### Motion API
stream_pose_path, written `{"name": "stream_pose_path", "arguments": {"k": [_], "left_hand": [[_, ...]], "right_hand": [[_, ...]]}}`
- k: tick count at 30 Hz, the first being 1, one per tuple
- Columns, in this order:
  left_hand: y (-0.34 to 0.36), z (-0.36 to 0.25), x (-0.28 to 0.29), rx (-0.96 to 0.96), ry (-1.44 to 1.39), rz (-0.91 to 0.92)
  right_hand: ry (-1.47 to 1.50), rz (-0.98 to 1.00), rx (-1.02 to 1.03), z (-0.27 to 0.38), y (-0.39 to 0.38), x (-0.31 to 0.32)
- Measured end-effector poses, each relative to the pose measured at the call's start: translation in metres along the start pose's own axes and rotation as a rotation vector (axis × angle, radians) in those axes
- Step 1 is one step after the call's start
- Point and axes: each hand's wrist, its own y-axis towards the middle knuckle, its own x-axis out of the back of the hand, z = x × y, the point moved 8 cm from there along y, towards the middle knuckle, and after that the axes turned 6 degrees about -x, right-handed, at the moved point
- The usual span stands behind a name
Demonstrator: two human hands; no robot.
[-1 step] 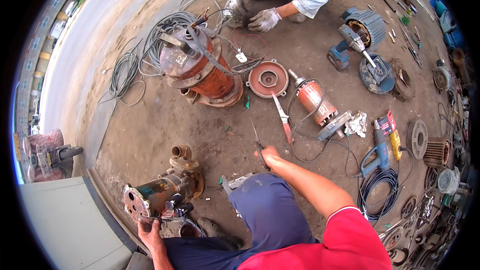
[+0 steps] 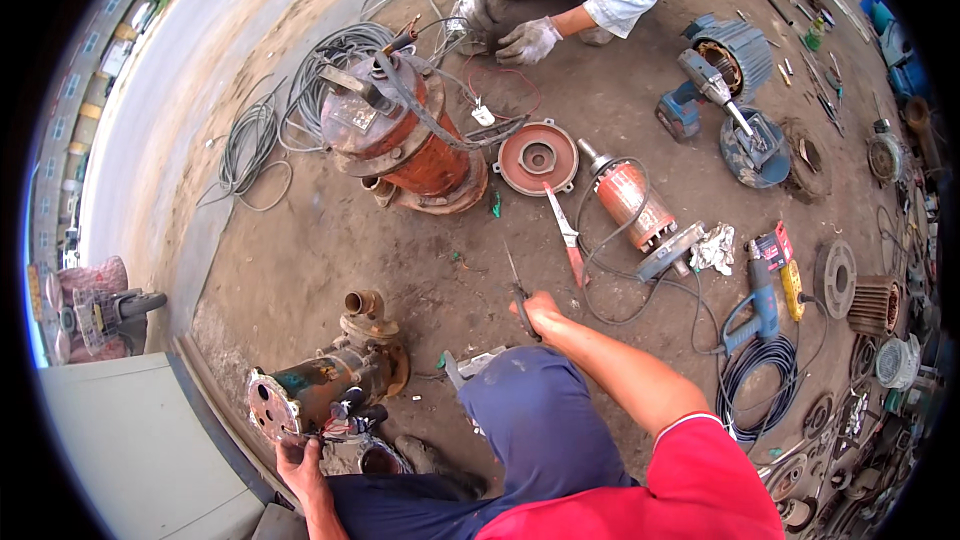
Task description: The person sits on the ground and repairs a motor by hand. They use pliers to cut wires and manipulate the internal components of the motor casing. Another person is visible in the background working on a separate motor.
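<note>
In my right hand [image 2: 541, 316] is a thin, pointed tool [image 2: 518, 288] with a dark handle, its tip aimed away from me over the ground. My left hand [image 2: 303, 472] is at the near rim of a small, rusty pump body [image 2: 325, 387] that lies tilted on the ground. Its fingers are closed beside a bundle of loose wires [image 2: 345, 424]; what they pinch is too small to make out. Close to my knee, a grey metal tool [image 2: 470, 365] is partly hidden. A red-handled saw [image 2: 566, 235] lies farther off, its tip on a round red cover [image 2: 537, 158].
A big orange-red pump [image 2: 415, 155] stands ahead with coiled cable [image 2: 245, 150]. Right lie a red rotor [image 2: 634, 202], a cordless wrench [image 2: 690, 90], a blue heat gun [image 2: 758, 305] and many parts. Another person's gloved hands [image 2: 528, 40] are across from me. A grey box [image 2: 135, 440] stands left.
</note>
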Motion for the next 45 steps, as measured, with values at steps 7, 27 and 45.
{"name": "stream_pose_path", "arguments": {"k": [7, 27, 45], "left_hand": [[-0.005, -0.003, 0.001, 0.008, 0.004, -0.038], [-0.003, -0.003, -0.002, 0.051, 0.004, -0.087], [-0.005, -0.006, 0.002, 0.051, -0.017, -0.074]], "right_hand": [[-0.018, -0.028, 0.046, -0.007, 0.01, -0.003], [-0.029, 0.083, 0.033, -0.011, -0.009, -0.004], [-0.232, 0.086, 0.095, -0.023, -0.003, -0.014]]}}
